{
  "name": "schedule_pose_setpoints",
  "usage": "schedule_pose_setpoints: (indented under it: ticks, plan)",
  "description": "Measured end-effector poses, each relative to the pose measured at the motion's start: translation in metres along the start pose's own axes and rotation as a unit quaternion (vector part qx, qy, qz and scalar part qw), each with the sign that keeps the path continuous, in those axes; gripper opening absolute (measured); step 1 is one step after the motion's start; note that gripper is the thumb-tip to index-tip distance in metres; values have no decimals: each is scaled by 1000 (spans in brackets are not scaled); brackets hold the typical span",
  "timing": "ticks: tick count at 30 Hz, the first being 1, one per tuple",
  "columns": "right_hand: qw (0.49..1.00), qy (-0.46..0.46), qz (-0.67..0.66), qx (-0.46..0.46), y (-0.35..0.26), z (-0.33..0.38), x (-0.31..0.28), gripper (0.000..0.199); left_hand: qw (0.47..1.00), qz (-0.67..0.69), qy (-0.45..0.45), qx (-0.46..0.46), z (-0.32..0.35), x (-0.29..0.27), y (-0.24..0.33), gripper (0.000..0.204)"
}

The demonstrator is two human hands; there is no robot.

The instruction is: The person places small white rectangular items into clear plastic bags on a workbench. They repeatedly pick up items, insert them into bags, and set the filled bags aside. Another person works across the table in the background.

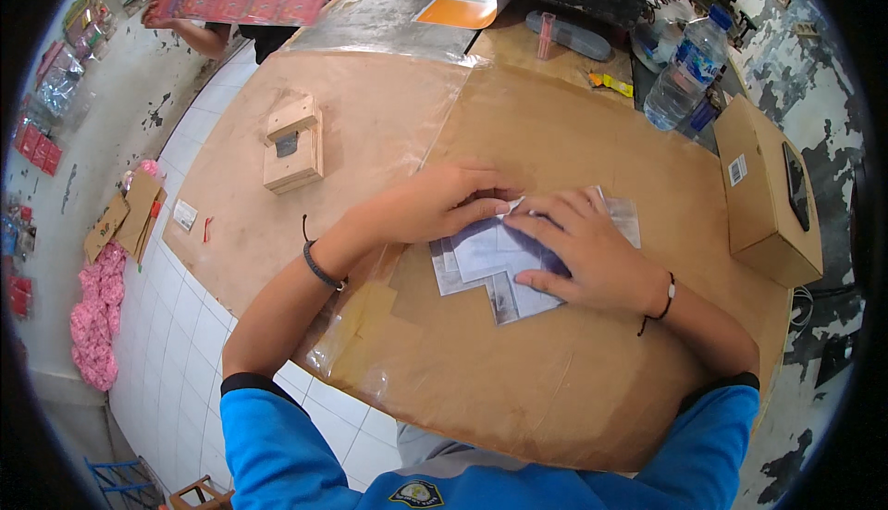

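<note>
On the brown-covered table lies an overlapping pile of small white and grey sheets [499,256], some with clear, shiny plastic edges. My left hand [462,200] reaches over the pile's far left side. Its thumb and fingers are closed at a white, raised paper corner. Over the right part of the pile rests my right hand [581,244], fingers spread and thumb apart, touching the sheets. Both palms hide part of the pile.
A wooden block jig [294,145] stands left of the pile. At right are a cardboard box [768,196] and a water bottle [686,71]. A yellow wrapper [610,85] lies at the back. Beyond the far left table edge, another person holds a long red printed strip [240,5].
</note>
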State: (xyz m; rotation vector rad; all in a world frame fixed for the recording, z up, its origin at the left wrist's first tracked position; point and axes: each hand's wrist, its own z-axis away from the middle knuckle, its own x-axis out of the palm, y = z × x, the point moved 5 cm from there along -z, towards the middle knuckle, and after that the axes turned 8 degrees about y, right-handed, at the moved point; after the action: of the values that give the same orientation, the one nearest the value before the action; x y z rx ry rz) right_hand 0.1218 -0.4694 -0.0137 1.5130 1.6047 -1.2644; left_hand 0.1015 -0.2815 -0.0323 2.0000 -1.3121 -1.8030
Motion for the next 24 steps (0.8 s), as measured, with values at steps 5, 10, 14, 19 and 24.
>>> schedule_pose_setpoints:
  ticks: [5, 10, 14, 19, 24]
  plan:
    - [994, 63, -51, 78, 11, 3, 7, 62, 999, -25, 39, 13, 2, -3, 14, 67]
    - [990, 95, 14, 104, 14, 6, 9, 66, 994, 41, 54, -86, -1, 2, 6, 67]
    - [985, 115, 32, 128, 21, 10, 7, 72, 980, 109, 113, -126, 0, 3, 7, 63]
    - [983, 130, -27, 130, 30, 8, 4, 73, 991, -38, 126, -6, 0, 5, 9, 67]
    - [980, 158, -65, 103, 25, 8, 0, 63, 994, 1, 114, 4, -4, 1, 14, 62]
